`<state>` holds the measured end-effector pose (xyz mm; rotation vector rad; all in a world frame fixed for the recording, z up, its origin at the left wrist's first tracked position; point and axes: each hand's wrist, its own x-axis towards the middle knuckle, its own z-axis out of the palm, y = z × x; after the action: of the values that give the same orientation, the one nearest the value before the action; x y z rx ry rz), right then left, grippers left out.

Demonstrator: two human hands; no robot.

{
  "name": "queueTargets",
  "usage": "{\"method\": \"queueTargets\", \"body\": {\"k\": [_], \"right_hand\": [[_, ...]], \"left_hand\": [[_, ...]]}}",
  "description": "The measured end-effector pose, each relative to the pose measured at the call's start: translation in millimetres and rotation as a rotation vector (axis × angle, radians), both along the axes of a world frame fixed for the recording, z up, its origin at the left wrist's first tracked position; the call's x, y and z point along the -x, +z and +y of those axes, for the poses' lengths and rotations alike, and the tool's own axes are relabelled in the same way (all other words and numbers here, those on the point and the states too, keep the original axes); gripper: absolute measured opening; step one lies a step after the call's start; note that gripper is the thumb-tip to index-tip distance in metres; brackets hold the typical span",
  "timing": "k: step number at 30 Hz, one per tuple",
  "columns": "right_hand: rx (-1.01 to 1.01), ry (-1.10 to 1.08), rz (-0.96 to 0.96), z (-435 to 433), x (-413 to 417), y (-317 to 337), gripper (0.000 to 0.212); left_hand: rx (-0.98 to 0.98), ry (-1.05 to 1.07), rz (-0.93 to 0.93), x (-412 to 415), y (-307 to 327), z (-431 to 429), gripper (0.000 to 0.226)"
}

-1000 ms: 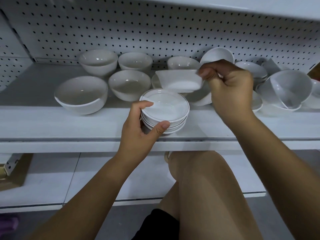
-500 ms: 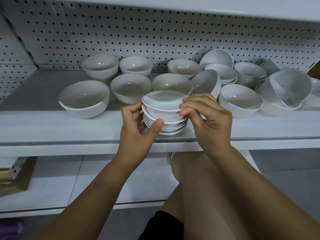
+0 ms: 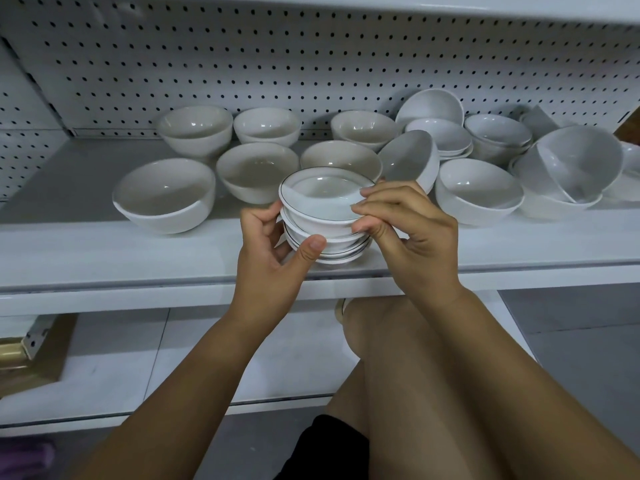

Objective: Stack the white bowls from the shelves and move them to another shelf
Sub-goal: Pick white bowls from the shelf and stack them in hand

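A small stack of white bowls [image 3: 323,216] with thin dark rims stands near the front edge of the middle shelf [image 3: 104,258]. My left hand [image 3: 273,251] grips the stack's left side, thumb on the lower bowls. At the right rim of the top bowl, my right hand [image 3: 405,230] holds it with thumb and fingers. Several larger white bowls [image 3: 166,195] stand loose behind and to both sides, some tilted or nested at the right [image 3: 575,168].
A perforated white back panel [image 3: 311,64] closes the shelf behind the bowls. Another shelf board [image 3: 346,5] hangs overhead. A lower shelf [image 3: 104,368] lies below, with a brass-coloured object [image 3: 14,355] at its left. My bent knee [image 3: 398,341] is under the stack.
My right hand brought a bowl from the back of the shelf and set it on top of the stack. My left hand kept hold of the stack's side.
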<state>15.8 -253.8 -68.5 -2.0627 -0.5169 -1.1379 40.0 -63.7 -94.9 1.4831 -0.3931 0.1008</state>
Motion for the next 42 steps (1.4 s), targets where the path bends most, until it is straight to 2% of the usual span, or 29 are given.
{"method": "queueTargets", "body": {"k": [2,4,9,12,14,18,22,30,42], "right_hand": [[-0.026,-0.016,0.011,1.3,2.0,0.1,0.009],[-0.118,-0.054,0.084,5.4,7.3,-0.7,0.024],[-0.563,-0.048,0.441,21.2,34.6,-20.8,0.057],[-0.597,0.053,0.662,18.2,39.8,-33.4,0.075],[-0.545,0.122,0.717,14.3,38.9,-33.8,0.082],[-0.526,0.153,0.724,13.2,30.7,-27.2,0.093],[-0.584,0.144,0.688,16.5,26.5,-23.9,0.088],[-0.542,0.076,0.648,16.3,54.8,-13.1,0.090],[-0.582,-0.143,0.520,-5.0,124.7,11.5,0.089]], "left_hand": [[0.006,-0.006,0.003,0.9,0.4,-0.3,0.056],[0.005,-0.009,0.005,1.7,1.0,-0.6,0.057],[0.010,-0.007,0.006,1.9,1.8,-1.1,0.053],[0.020,-0.038,0.030,1.3,4.5,1.3,0.057],[0.028,-0.076,0.052,-1.4,7.8,4.9,0.061],[0.053,-0.108,0.120,-7.8,10.6,10.2,0.069],[0.020,-0.097,0.102,-3.1,14.9,8.1,0.074],[0.046,-0.099,0.111,23.6,21.0,9.9,0.071],[0.186,-0.319,0.104,52.3,41.3,-26.4,0.071]]}}
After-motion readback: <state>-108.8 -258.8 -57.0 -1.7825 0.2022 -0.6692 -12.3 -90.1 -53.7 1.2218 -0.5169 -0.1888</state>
